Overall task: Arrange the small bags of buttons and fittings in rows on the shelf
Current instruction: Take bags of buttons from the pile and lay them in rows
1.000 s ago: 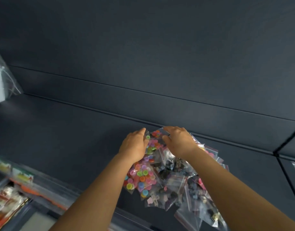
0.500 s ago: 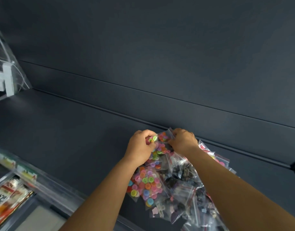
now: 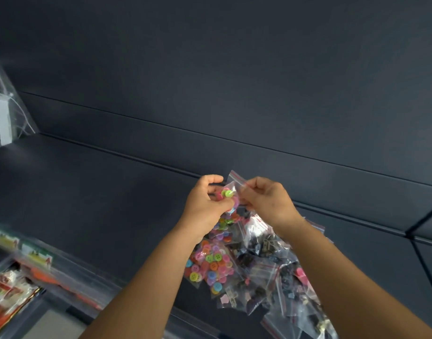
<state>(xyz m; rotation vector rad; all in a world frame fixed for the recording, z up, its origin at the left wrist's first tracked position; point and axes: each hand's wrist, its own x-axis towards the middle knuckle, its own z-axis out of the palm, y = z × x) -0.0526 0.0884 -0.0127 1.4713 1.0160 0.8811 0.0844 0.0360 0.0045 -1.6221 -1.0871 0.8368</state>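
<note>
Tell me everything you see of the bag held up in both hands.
The bag is small, clear, thin plastic with a red line at its zip top. Coloured buttons, green and pink among them, bunch at its lower end. It is lifted above the pile of bags; the left hand grips the button end, the right hand pinches the top edge.

Dim, even light falls on the dark shelf [image 3: 92, 192], with no hard shadows. Small glints of glare show on the clear bags [image 3: 266, 260] at about five o'clock. The middle is fairly sharp, though fine detail is soft. Toward seven and eight o'clock the packets [image 3: 7, 289] and label strip [image 3: 36, 255] smear with blur. Straight shelf lines slant and bend near the edges, a wide-angle distortion.
</note>
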